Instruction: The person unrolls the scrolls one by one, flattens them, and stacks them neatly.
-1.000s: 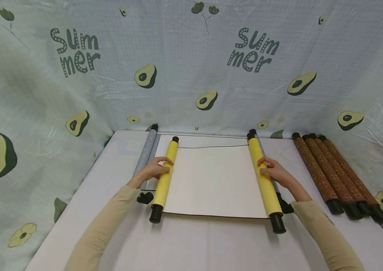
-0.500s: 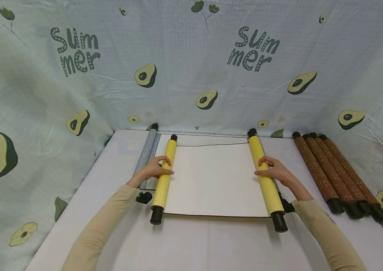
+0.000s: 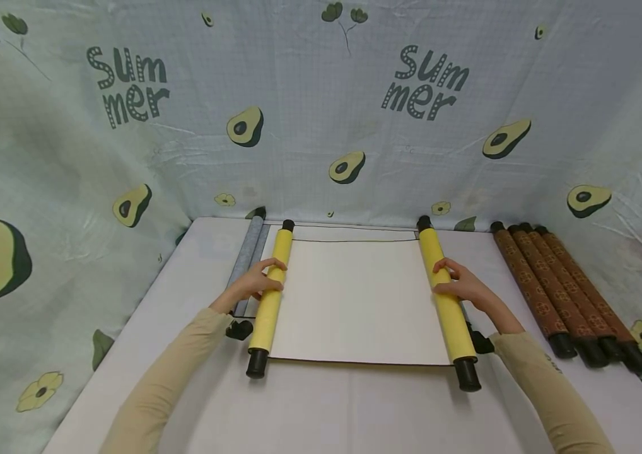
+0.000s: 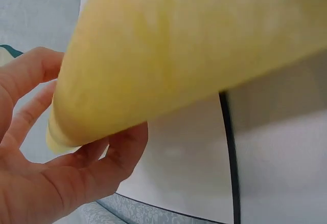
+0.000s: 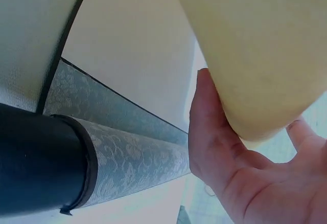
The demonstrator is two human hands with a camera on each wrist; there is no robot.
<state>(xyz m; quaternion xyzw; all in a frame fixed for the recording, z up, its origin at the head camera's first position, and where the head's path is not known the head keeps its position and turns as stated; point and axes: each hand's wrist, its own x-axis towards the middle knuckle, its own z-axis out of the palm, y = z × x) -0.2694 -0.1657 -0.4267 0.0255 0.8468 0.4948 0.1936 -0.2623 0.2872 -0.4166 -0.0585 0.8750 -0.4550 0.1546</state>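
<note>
A partly unrolled hanging scroll [image 3: 355, 302] with white paper spans the space between both hands. Its left yellow roll [image 3: 267, 325] is gripped near the middle by my left hand [image 3: 254, 281], fingers over the far side and thumb on the near side. On the right yellow roll [image 3: 453, 325], my right hand [image 3: 465, 285] keeps a similar grip. In the left wrist view, curled fingers [image 4: 38, 65] reach round the yellow roll. The scroll hangs close over a second, grey-blue patterned scroll [image 3: 244, 252], whose roll [image 5: 138, 157] and black end knob [image 5: 36, 157] show in the right wrist view.
Several brown patterned scrolls [image 3: 550, 296] with black ends lie side by side at the table's right. The white table [image 3: 321, 416] reaches back to a hanging cloth [image 3: 298, 75] printed with avocados and lettering, which also encloses both sides.
The left yellow roll has shifted slightly leftward with my left hand, so the gap between the two rolls is a little wider. My right hand stays almost in place.
</note>
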